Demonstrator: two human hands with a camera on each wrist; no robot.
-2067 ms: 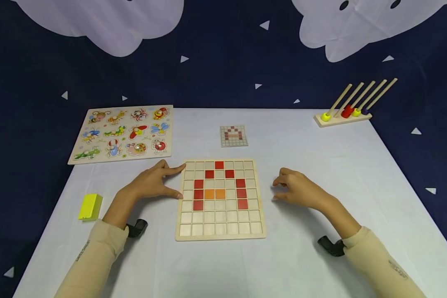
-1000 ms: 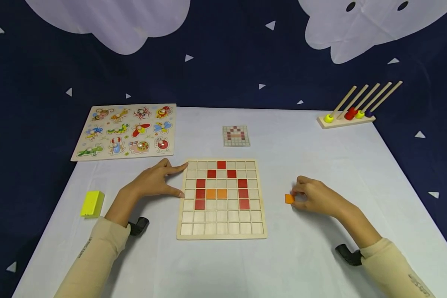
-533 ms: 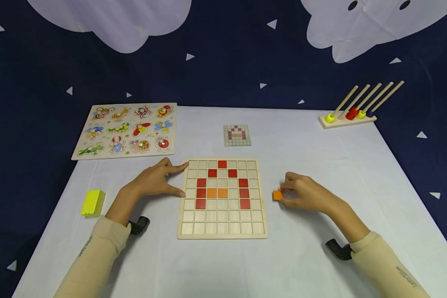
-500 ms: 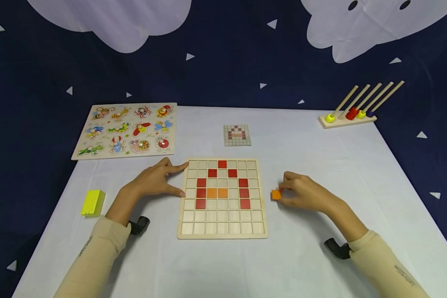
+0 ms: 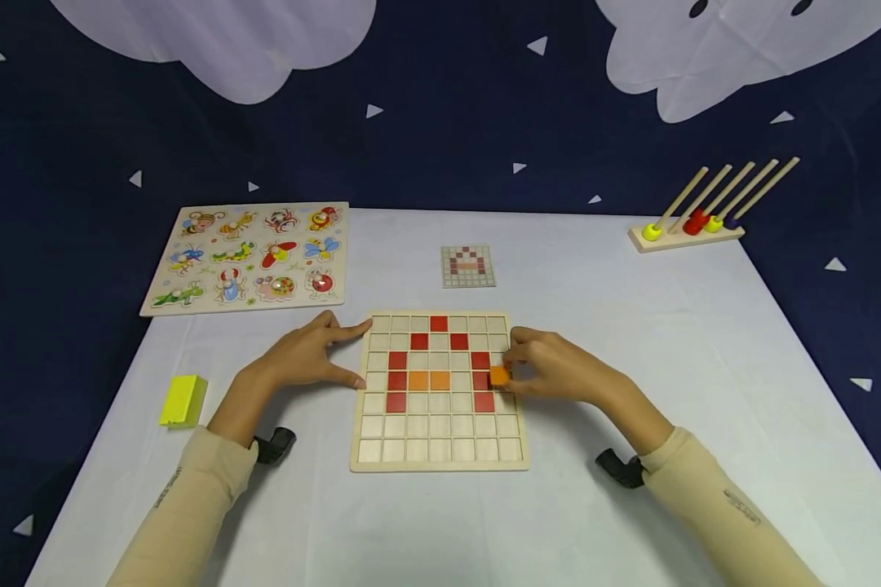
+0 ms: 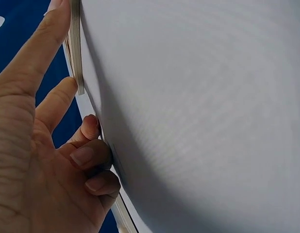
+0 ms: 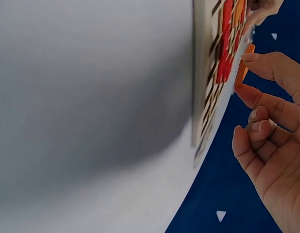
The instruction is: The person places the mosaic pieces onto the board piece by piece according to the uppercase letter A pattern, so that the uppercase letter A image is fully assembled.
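A wooden grid board [image 5: 440,456] lies mid-table, with red tiles [image 5: 480,359] in an arched pattern and two orange tiles [image 5: 418,381] side by side between the red columns. Along its left edge, my left hand [image 5: 303,356] steadies it, index finger and thumb spread and touching the rim; in the left wrist view its other fingers [image 6: 93,154] are bent. Over the board's right side, my right hand [image 5: 558,367] pinches another orange tile [image 5: 499,376] between thumb and index finger. The right wrist view shows that orange tile [image 7: 244,65] held above the board, tilted.
Behind the board lies a small pattern card [image 5: 468,267]. An insect puzzle board [image 5: 245,257] occupies the back left, and a peg stand with beads [image 5: 686,236] the back right. A yellow box [image 5: 183,400] is left of my left forearm.
My right hand, empty-looking at first, picked up an orange tile right of the board, then carried it leftward over the board's right columns. The left hand stayed at the board's edge.
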